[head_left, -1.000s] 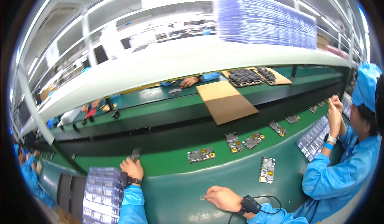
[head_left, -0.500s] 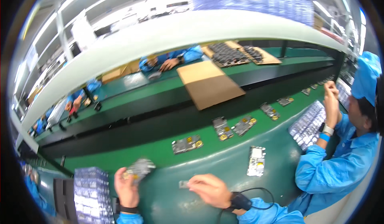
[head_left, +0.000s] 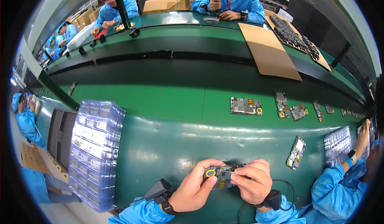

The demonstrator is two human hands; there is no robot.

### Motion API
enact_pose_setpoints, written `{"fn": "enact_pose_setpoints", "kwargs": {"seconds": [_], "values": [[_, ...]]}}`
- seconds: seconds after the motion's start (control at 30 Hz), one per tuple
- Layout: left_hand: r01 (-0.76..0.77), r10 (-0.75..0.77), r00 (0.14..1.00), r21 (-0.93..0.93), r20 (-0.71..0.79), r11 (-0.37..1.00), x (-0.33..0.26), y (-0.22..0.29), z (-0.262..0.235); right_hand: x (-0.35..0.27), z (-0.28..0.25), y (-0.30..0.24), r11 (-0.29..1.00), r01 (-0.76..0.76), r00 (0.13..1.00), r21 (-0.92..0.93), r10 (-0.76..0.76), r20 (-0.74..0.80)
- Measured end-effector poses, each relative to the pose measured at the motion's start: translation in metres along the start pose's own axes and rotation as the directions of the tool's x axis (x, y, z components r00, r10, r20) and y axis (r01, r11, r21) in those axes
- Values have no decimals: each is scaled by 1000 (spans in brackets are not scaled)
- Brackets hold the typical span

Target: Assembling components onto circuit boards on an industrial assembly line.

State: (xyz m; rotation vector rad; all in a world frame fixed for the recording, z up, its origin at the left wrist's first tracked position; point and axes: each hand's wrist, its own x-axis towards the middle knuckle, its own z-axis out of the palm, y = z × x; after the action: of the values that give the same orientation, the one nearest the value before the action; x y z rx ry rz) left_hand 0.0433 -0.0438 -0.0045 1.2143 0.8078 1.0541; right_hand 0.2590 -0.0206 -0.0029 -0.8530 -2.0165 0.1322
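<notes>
Near the bottom middle my left hand grips a dark circuit board that has a yellow ring at its left end. Thumb and fingers of my right hand are closed on a small grey flat piece, which lies against the board's upper face. My fingers cover the board's right end, so how far the piece touches it I cannot tell. To the right of my hands another circuit board with a whitish face lies on the green table.
Several circuit boards, one nearest, lie along the green belt. Stacked clear plastic trays stand at left, another stack at right beside a co-worker's arm. A cardboard sheet leans over the far ledge. Co-workers sit opposite.
My hands have come together, bringing the small grey piece onto the circuit board; they were apart before. The view has swung left and levelled, so more of the left side shows.
</notes>
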Motion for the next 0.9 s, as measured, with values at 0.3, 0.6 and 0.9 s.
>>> {"fn": "enact_pose_setpoints", "kwargs": {"seconds": [0.3,0.6,0.9], "values": [[-14,11,999,107,33,994,-1,8,3,-11,0,3,997,-20,1000,71,19,8],[-45,41,999,146,34,988,-2,7,4,-12,1,3,998,-13,999,55,11,38],[-52,49,999,138,23,989,-2,8,4,-11,1,2,998,-22,999,62,19,49]]}}
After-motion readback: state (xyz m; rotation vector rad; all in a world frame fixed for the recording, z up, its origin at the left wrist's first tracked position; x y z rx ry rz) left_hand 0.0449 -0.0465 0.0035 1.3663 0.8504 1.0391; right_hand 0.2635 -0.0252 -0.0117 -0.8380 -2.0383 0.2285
